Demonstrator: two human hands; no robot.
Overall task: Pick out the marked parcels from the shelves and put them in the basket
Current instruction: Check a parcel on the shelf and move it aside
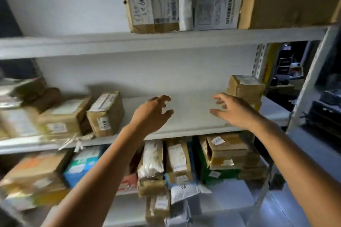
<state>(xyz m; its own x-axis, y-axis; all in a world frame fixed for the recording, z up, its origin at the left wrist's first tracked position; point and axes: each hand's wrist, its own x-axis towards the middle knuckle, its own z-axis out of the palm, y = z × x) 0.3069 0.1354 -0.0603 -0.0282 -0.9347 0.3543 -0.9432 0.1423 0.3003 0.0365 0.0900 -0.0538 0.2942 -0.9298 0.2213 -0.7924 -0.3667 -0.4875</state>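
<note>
Hovering over middle shelf [191, 118] with left hand [153, 114] and right hand [230, 110] empty, fingers [163, 97] released, spread; brown parcel [245, 88] just right of right hand, well apart from left hand.

On the brown cardboard box [105, 114] I read "03" (further digits blurred); on the crumpled white plastic mailer [184, 190], a handwritten "2". Everything else is illegible to me.

The left hand [152, 114] and right hand [233, 111] are bare. The left forearm [103, 167] and right forearm [287, 145] are slim and uncovered down to the view's lower edge. Motion blur hides finer detail.
</note>
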